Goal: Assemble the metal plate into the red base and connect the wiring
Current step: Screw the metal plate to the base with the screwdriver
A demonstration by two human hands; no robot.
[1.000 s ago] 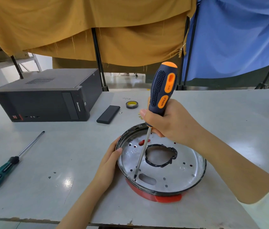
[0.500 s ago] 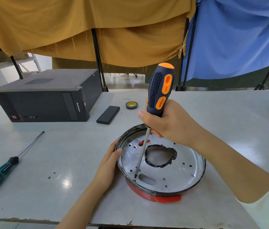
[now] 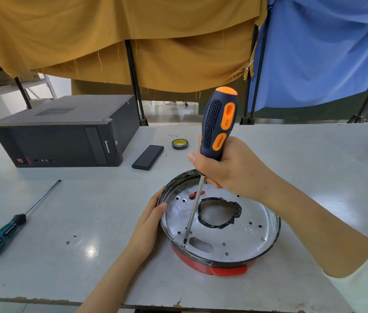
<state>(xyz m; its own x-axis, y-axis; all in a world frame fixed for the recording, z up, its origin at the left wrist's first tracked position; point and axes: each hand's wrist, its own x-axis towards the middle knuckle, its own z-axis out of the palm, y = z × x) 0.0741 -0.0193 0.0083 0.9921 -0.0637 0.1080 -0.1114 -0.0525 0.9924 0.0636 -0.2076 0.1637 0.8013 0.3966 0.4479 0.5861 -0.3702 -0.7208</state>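
1. On our far left, the green screwdriver (image 3: pixel 9 229) lies near the table's (image 3: pixel 88 199) left side, well apart from the work. We judge it safe there, but a wide sweep of the left forearm could knock it off.

2. Our left hand (image 3: pixel 149 224) rests with relaxed, mostly straight fingers against the left rim of the red base (image 3: pixel 226 268), steadying it. If it lets go, the base may spin or slide under the turning force.

3. The metal plate (image 3: pixel 246 236) sits inside the red base, near the table's front edge. A hard downward push could tip the base toward us, we think.

4. The tip of the orange screwdriver (image 3: pixel 218 125) meets the plate just left of the oval slot (image 3: pixel 201 244); whether a screw sits there is too small to tell. The shaft leans, so the tip could slip and scratch the plate or jab toward the left hand close by.

5. Our right hand (image 3: pixel 235 168) grips the handle's lower part.

6. There is open room to the right and behind; the computer case (image 3: pixel 65 134), black bar (image 3: pixel 148 154) and tape roll (image 3: pixel 180 144) lie farther back.
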